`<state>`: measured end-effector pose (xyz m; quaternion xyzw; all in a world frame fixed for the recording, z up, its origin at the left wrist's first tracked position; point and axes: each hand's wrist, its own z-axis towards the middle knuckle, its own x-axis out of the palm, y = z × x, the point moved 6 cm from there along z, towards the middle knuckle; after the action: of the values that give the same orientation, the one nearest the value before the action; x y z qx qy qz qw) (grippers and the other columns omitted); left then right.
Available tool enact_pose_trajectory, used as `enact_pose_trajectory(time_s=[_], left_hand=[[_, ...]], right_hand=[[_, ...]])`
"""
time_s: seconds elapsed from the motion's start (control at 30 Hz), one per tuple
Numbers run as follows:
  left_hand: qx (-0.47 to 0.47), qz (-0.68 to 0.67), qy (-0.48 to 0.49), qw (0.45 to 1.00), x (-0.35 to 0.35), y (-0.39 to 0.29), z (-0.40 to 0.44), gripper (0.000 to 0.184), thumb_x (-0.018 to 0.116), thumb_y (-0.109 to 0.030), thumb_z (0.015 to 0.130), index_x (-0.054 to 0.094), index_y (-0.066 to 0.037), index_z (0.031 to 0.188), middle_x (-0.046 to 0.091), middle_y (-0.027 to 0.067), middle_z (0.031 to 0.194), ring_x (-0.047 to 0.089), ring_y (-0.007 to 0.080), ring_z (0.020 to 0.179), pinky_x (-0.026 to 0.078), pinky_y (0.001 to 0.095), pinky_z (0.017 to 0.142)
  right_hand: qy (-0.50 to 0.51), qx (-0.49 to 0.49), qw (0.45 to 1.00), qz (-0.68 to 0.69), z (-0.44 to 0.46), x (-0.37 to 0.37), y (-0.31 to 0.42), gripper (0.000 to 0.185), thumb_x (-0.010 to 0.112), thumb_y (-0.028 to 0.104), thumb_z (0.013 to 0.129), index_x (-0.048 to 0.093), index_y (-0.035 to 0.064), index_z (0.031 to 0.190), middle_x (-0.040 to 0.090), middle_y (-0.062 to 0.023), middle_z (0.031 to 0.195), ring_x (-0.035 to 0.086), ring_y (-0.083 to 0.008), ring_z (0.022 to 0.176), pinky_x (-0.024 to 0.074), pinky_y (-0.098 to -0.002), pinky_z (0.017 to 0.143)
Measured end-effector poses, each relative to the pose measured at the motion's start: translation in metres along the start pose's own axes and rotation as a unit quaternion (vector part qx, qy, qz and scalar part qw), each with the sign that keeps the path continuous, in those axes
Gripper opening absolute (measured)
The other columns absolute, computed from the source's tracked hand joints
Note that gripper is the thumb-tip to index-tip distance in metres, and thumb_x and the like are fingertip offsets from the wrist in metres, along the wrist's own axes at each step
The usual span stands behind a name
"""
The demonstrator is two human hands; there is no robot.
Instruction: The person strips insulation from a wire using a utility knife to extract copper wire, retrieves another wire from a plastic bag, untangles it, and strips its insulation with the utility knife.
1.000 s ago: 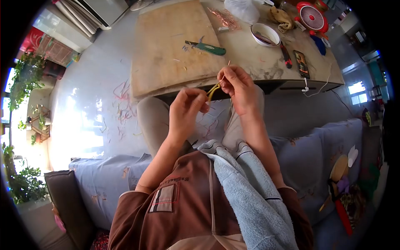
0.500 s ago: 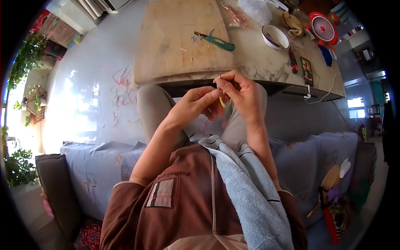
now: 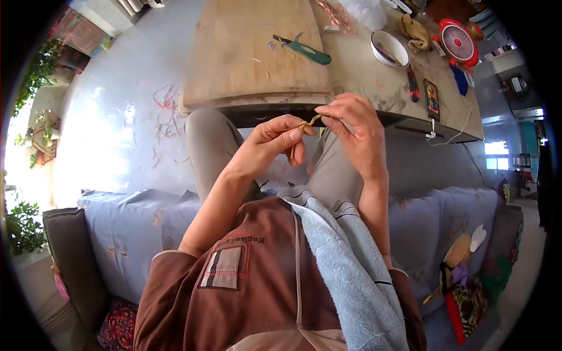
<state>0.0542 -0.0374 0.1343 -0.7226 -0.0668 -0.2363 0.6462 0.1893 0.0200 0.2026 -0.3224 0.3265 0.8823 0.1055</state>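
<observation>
1. Head view: the left hand [image 3: 274,143] was raised in front of the person's lap, wrist slightly bent, thumb pressed against curled fingers on a yellow wire [image 3: 314,119].
2. Facing it, the right hand [image 3: 358,131] was arched with its fingers pointing inward, thumb and forefinger closed narrowly on the wire's other end.
3. From where I stood, the wire was bridging the gap between the two sets of fingertips, above the knees and just short of the surface [image 3: 360,81].
4. Half a second earlier the fingertips had met and mostly hidden the wire; now the right hand had drawn outward, and a curved length showed.
5. The wire looked thin and pliable, wavy rather than straight.
6. Beyond, a green-handled cutter [image 3: 313,54] lay on a smooth, pale wooden board [image 3: 246,64], with tangled, shiny copper strands [image 3: 338,16] and a round white bowl [image 3: 381,57] farther right.
7. A fuzzy, pale blue towel [image 3: 345,263] hung down over the brown shirt [image 3: 263,281].
</observation>
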Motion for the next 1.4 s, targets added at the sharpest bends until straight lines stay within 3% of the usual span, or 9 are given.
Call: enact_pose_trajectory(time_s=[0.47, 0.77, 0.87, 0.93, 1.03, 1.13, 1.23, 1.27, 1.4], left_hand=[[0.076, 0.107, 0.016, 0.991, -0.011, -0.004, -0.005, 0.023, 0.059, -0.019, 0.087, 0.066, 0.0, 0.098, 0.064, 0.0078, 0.091, 0.058, 0.0148, 0.082, 0.046, 0.028, 0.075], [-0.117, -0.084, 0.037, 0.989, -0.019, 0.0, -0.007, 0.025, 0.054, -0.019, 0.091, 0.06, 0.001, 0.104, 0.064, 0.0071, 0.088, 0.059, 0.0089, 0.072, 0.047, 0.0207, 0.057], [-0.118, 0.054, 0.043, 0.991, -0.023, 0.003, -0.004, 0.025, 0.052, -0.02, 0.092, 0.059, 0.001, 0.103, 0.064, 0.0064, 0.086, 0.059, 0.0081, 0.068, 0.047, 0.02, 0.056], [-0.115, 0.04, 0.005, 0.993, -0.03, 0.01, -0.003, 0.024, 0.052, -0.02, 0.092, 0.059, 0.001, 0.103, 0.064, 0.0059, 0.085, 0.059, 0.0081, 0.066, 0.048, 0.0201, 0.056], [-0.106, 0.009, -0.054, 0.993, -0.039, 0.018, -0.002, 0.024, 0.053, -0.02, 0.091, 0.059, 0.001, 0.102, 0.063, 0.0052, 0.085, 0.059, 0.0079, 0.065, 0.048, 0.0199, 0.057], [-0.075, -0.017, -0.114, 0.991, -0.044, 0.023, -0.003, 0.023, 0.053, -0.019, 0.091, 0.059, 0.0, 0.103, 0.063, 0.0046, 0.085, 0.059, 0.0077, 0.066, 0.048, 0.0197, 0.059], [-0.04, 0.006, -0.155, 0.987, -0.044, 0.026, -0.003, 0.023, 0.053, -0.018, 0.091, 0.059, 0.001, 0.103, 0.063, 0.0044, 0.084, 0.06, 0.0078, 0.067, 0.049, 0.02, 0.061], [-0.031, 0.02, -0.162, 0.986, -0.043, 0.028, -0.003, 0.022, 0.053, -0.017, 0.091, 0.059, 0.001, 0.104, 0.063, 0.0044, 0.084, 0.06, 0.0079, 0.068, 0.049, 0.0202, 0.062], [-0.002, 0.156, -0.182, 0.971, -0.035, 0.029, -0.005, 0.022, 0.056, -0.018, 0.089, 0.061, 0.0, 0.101, 0.064, 0.0051, 0.078, 0.061, 0.009, 0.07, 0.05, 0.0242, 0.061]], right_hand=[[0.103, -0.123, 0.987, -0.023, 0.026, -0.011, 0.027, 0.015, 0.071, 0.009, 0.063, 0.065, 0.0081, 0.076, 0.052, -0.0027, 0.074, 0.051, -0.0207, 0.085, 0.0448, -0.0322, 0.069], [0.246, -0.087, 0.961, 0.086, 0.04, 0.023, -0.003, 0.012, 0.069, 0.01, 0.068, 0.066, 0.007, 0.08, 0.052, -0.0033, 0.078, 0.05, -0.0209, 0.092, 0.0431, -0.0324, 0.076], [0.268, -0.079, 0.957, 0.082, 0.04, 0.037, -0.013, 0.013, 0.07, 0.009, 0.069, 0.066, 0.0074, 0.082, 0.05, -0.0012, 0.077, 0.049, -0.0194, 0.094, 0.0411, -0.0315, 0.077], [0.269, -0.083, 0.957, 0.069, 0.04, 0.045, -0.017, 0.016, 0.07, 0.01, 0.069, 0.067, 0.0089, 0.085, 0.052, -0.0009, 0.08, 0.049, -0.0197, 0.094, 0.0414, -0.0307, 0.078], [0.06, -0.128, 0.989, -0.048, 0.049, 0.034, -0.003, 0.017, 0.068, 0.012, 0.072, 0.067, 0.0078, 0.089, 0.059, -0.0064, 0.091, 0.053, -0.0224, 0.095, 0.0446, -0.0323, 0.08], [-0.179, -0.072, 0.979, -0.07, 0.029, 0.014, -0.011, 0.02, 0.066, 0.013, 0.079, 0.064, 0.0066, 0.097, 0.06, -0.0045, 0.096, 0.057, -0.0173, 0.086, 0.0466, -0.028, 0.075], [-0.102, 0.283, 0.924, 0.235, 0.006, 0.042, -0.052, 0.021, 0.064, 0.015, 0.084, 0.06, 0.0033, 0.101, 0.06, -0.0031, 0.092, 0.056, -0.0094, 0.072, 0.045, -0.0208, 0.062], [-0.074, 0.269, 0.865, 0.416, 0.004, 0.06, -0.058, 0.022, 0.062, 0.016, 0.087, 0.057, 0.0024, 0.103, 0.059, -0.0022, 0.085, 0.051, -0.0037, 0.063, 0.0388, -0.0155, 0.051], [-0.064, 0.276, 0.849, 0.447, 0.006, 0.068, -0.039, 0.012, 0.059, 0.014, 0.088, 0.059, 0.002, 0.091, 0.059, -0.0017, 0.074, 0.05, -0.0042, 0.059, 0.037, -0.0155, 0.049]])
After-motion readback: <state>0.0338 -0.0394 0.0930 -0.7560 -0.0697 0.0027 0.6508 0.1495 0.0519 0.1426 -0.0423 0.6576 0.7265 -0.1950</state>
